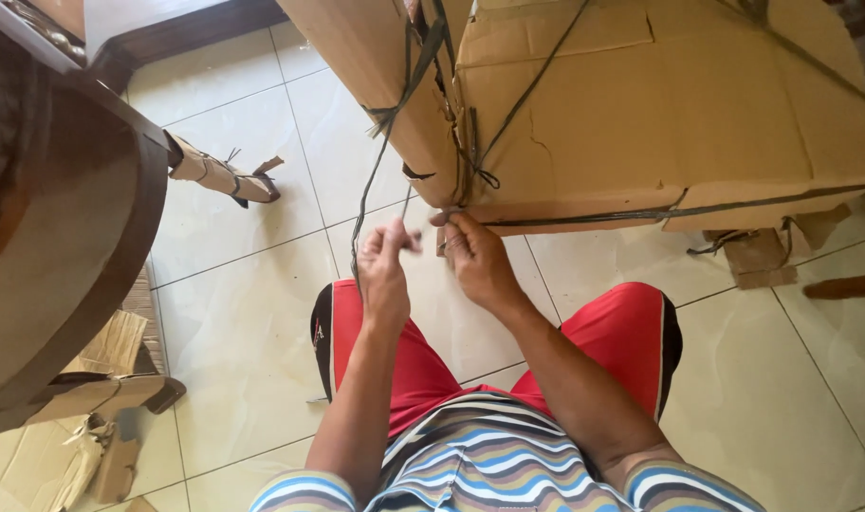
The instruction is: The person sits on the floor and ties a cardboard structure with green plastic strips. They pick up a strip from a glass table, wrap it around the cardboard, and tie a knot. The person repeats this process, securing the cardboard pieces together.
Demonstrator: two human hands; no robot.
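Note:
A large cardboard-wrapped object [660, 104] bound with dark green strapping cord [508, 114] fills the upper right, its lower corner just above my hands. My left hand [385, 270] pinches a loose strand of the cord that hangs down from a knot on the cardboard's left face. My right hand [478, 261] grips the cord at the bottom corner of the cardboard, fingers curled against its edge. Both hands sit close together over my lap, above red shorts and a striped shirt.
A dark wooden round table [63, 218] stands at left, its legs wrapped in cardboard [219, 175] tied with cord. Torn cardboard scraps [34, 455] lie at lower left and another scrap [760, 256] under the big package at right. The floor is pale tile.

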